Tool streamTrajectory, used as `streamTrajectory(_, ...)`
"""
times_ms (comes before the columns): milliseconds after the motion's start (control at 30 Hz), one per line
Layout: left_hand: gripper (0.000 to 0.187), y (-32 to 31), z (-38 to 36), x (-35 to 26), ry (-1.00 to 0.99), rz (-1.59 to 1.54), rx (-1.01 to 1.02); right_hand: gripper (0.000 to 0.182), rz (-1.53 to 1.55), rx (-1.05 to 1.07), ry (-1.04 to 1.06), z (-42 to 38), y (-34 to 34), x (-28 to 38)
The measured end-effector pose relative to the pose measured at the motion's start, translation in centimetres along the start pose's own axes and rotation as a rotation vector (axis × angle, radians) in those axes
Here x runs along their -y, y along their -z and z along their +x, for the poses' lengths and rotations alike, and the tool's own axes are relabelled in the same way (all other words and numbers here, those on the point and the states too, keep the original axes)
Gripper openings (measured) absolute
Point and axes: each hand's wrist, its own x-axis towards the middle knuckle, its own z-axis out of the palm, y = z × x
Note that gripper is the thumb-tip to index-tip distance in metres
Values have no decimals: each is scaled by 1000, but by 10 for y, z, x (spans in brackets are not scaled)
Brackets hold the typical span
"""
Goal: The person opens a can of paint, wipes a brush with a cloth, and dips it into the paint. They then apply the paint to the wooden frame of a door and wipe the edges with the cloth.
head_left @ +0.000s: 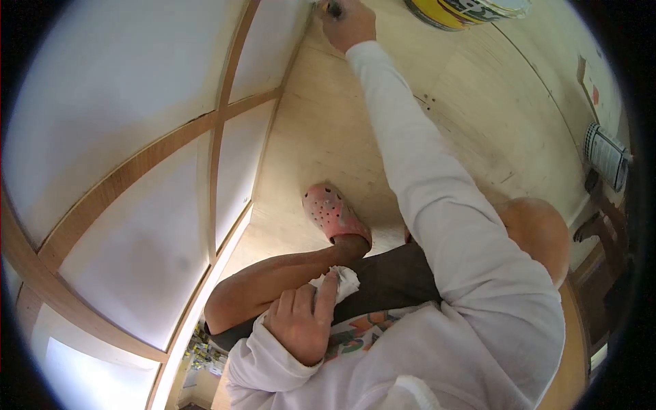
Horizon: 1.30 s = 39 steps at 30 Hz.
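Note:
My left hand [305, 322] rests over my lap, its fingers closed on a crumpled white rag [347, 281], which may be cloth or paper. My right arm stretches far forward, and my right hand [348, 26] is at the top edge of the view. Its fingers are curled round something with a dark end, partly cut off, which I cannot make out. Close beside that hand stands a white panel [263, 51] framed with brown wooden strips [220, 113]. The far end of the panel meets the pale wooden floor [328, 130] near my right hand.
A yellow and black paint bucket [447, 15] stands at the top, right of my right hand. My foot in a pink clog [332, 210] is on the floor near the panel. At the far right lies a printed container [607, 156]. Small colourful items [203, 352] show at the lower left.

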Motion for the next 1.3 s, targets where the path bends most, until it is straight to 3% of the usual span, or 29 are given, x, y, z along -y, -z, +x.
streamTrajectory(33, 41, 1, 0, 0, 5, -2, -4, 24, 3, 6, 6, -6, 7, 15)
streamTrajectory(100, 41, 3, 2, -1, 12, -5, -9, 17, -65, 251, -102, -28, 22, 46)
streamTrajectory(233, 41, 4, 4, 0, -4, -11, -10, 16, 48, 285, -126, -38, 19, 52)
streamTrajectory(333, 41, 3, 5, 3, -11, -11, -12, 15, -180, 291, -154, -8, 16, 33)
streamTrajectory(400, 41, 3, 4, 4, -1, -9, -6, 29, -67, 168, -254, 14, 5, 4)
streamTrajectory(533, 41, 1, 1, 6, 22, -29, 1, 29, -9, 73, -242, 34, 12, 7)
streamTrajectory(600, 42, -1, 0, 6, 22, -37, -5, 28, -148, 59, -131, 29, 8, 5)
streamTrajectory(733, 42, 0, 2, 4, 10, -36, -5, 15, -179, 132, 89, -34, 0, 25)
streamTrajectory(800, 42, 3, 9, 3, -47, -25, -27, 16, -26, 299, -96, -52, 1, 36)
streamTrajectory(967, 39, 5, 14, 1, -136, 42, -64, 17, 217, 26, -53, 4, 127, 120)
streamTrajectory(1033, 38, 1, 18, 2, -196, 51, -118, 20, -288, -281, 88, 45, 188, 123)
streamTrajectory(1067, 37, -2, 21, 3, -218, 81, -144, 20, -507, -298, 100, 73, 227, 132)
streamTrajectory(1100, 37, -4, 23, 4, -238, 109, -170, 21, -71, -319, -3, 86, 248, 147)
streamTrajectory(1133, 37, -3, 26, 3, -263, 113, -184, 21, -88, -339, 9, 98, 260, 137)
streamTrajectory(1200, 35, 2, 33, 0, -274, 95, -140, 22, -168, -158, 41, 140, 277, 95)
streamTrajectory(1233, 35, 2, 35, 0, -287, 98, -153, 22, -178, -169, 51, 151, 276, 77)
streamTrajectory(1300, 35, 2, 36, -2, -319, 131, -170, 27, -520, 121, 133, 159, 267, 54)
